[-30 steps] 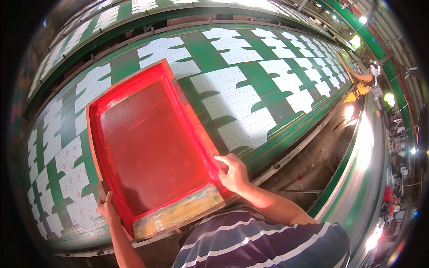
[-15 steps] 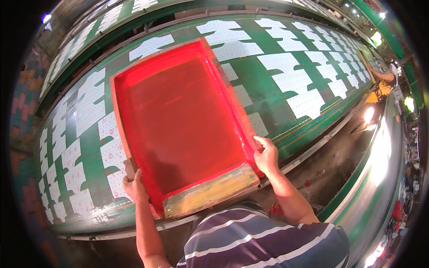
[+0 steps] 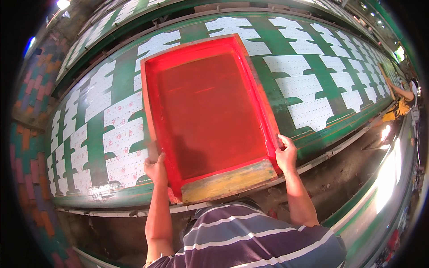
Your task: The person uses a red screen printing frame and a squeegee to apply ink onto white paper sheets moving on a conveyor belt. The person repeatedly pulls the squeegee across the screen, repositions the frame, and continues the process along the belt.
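Over the long green printing table, a red-coated screen-printing frame spans the middle, though whether it touches the surface cannot be told. The left hand and right hand grip its opposite sides near the lower corners, between white cut panels and reddish-printed panels.

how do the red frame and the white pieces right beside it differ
Colour: the red frame is red, darker inside its rim; the white pieces carry small dots.
Shape: the frame is roughly rectangular; the pieces have notched edges.
Pose: the left hand and right hand hold the frame; the pieces lie flat on the green table.
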Available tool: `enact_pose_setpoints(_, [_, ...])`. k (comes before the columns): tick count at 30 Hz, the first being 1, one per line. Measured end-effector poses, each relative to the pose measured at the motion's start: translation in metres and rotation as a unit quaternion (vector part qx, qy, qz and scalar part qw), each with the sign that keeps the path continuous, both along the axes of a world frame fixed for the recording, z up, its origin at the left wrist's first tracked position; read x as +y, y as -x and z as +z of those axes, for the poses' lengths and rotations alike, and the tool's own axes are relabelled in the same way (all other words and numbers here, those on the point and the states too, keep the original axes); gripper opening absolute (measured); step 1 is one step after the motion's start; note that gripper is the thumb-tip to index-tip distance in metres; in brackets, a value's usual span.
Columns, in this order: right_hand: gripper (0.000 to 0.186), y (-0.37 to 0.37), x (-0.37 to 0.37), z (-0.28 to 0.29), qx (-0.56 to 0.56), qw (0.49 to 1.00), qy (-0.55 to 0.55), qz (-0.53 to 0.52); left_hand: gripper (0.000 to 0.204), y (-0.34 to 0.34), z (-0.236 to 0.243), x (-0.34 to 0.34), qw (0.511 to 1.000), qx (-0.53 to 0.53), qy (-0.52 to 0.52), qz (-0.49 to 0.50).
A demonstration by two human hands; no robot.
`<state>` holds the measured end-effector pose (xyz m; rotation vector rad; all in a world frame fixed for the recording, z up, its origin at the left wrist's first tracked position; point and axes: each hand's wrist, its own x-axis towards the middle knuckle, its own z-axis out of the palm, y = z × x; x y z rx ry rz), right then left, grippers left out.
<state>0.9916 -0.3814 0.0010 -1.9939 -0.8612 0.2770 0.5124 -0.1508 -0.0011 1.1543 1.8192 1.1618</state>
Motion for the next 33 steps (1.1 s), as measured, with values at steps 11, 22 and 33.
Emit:
enact_pose_setpoints(11, [0.054,-0.023,-0.006,-0.005,0.118,0.993,-0.024,0.018,0.042,-0.024,0.009,-0.014,0.996,0.093,-0.002,-0.014])
enact_pose_setpoints(22, [0.068,0.105,-0.024,0.105,-0.179,0.834,0.110,0.511,0.055,-0.025,-0.008,-0.005,0.990,0.137,0.019,-0.010])
enact_pose_setpoints(33, [0.052,0.169,0.028,0.103,-0.296,0.811,0.142,0.483,0.069,-0.026,-0.002,-0.008,0.986,0.157,0.035,-0.047])
